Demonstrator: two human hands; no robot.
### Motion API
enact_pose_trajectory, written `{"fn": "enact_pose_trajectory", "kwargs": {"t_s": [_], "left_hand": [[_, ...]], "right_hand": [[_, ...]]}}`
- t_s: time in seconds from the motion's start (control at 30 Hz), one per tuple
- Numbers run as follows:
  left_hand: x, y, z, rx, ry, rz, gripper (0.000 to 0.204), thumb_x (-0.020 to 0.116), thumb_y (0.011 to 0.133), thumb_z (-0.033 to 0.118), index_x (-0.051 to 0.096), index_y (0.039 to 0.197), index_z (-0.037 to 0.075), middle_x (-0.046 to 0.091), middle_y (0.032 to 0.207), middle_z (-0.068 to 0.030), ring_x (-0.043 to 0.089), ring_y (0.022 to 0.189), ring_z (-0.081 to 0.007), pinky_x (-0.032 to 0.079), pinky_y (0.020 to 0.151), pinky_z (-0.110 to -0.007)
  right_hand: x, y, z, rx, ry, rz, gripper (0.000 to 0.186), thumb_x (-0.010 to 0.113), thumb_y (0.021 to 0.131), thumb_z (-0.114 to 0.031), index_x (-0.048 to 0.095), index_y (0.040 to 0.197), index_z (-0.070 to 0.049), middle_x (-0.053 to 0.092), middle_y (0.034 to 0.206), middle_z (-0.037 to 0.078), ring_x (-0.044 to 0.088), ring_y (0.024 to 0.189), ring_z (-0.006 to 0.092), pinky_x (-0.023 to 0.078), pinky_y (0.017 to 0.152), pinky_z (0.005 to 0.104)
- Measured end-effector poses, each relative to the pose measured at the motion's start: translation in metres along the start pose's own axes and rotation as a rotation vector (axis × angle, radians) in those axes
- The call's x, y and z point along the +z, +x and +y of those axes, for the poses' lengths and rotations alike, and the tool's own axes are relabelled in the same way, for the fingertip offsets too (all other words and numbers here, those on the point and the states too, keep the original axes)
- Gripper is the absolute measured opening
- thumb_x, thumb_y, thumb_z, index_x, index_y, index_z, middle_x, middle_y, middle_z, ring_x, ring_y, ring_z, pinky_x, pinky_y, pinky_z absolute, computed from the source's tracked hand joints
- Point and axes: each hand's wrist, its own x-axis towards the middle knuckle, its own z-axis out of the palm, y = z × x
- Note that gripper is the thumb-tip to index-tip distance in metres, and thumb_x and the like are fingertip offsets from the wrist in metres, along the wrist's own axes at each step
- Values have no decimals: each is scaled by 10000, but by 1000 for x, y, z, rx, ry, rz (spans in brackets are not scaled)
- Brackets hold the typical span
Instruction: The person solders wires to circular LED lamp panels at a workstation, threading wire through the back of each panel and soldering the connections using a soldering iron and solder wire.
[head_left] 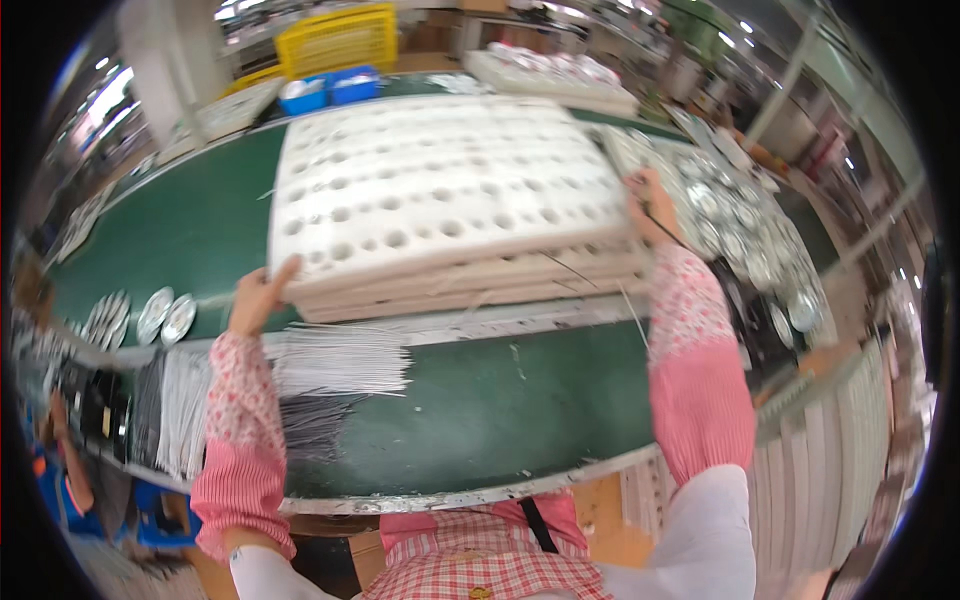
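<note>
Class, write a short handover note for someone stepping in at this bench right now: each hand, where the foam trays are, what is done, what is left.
Left hand: grips the near-left corner of the top white foam tray.
Right hand: on the stack's right edge, also holding a thin dark wire.
Things: the tray stack rests on the green belt; wire bundles lie near the left forearm; shiny round parts fill a tray at right.
Done: both hands are on the stack.
Left: the top tray's holes look empty; it is not lifted clear.

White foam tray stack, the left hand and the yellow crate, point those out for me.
White foam tray stack (440, 180), head view, holed top face.
Left hand (258, 297), head view, back of the hand.
Yellow crate (338, 40), head view, front wall.
</note>
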Motion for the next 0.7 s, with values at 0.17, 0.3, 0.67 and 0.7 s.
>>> {"fn": "enact_pose_trajectory", "kwargs": {"t_s": [0.17,0.3,0.67,0.7], "left_hand": [[-30,-1,-20,501,463,610,516,656,902,481,651,970,-30,653,947,-156,638,891,-281,484,818,-392],[17,-77,60,694,140,335,249,565,983,214,632,916,-16,621,878,-120,608,854,-255,478,808,-385],[364,-269,172,1207,12,-665,677,722,844,372,469,1366,23,525,1354,-187,496,1246,-357,378,1054,-456],[383,-275,176,1256,102,-614,773,725,833,416,413,1415,14,492,1397,-195,463,1289,-355,340,1094,-468]], "right_hand": [[-11,-78,-157,-41,-71,149,364,707,820,-33,556,1149,-66,665,1075,142,653,945,328,515,818,363],[-75,-201,-183,41,-332,356,449,819,714,-54,527,1055,-77,678,1162,134,647,993,319,510,841,377],[-190,-325,-11,485,-579,147,609,766,832,-351,450,1226,-11,631,1148,213,610,991,417,461,874,468],[-193,-329,-4,524,-541,123,627,757,837,-379,439,1229,-7,627,1152,218,604,996,426,456,876,476]]}}
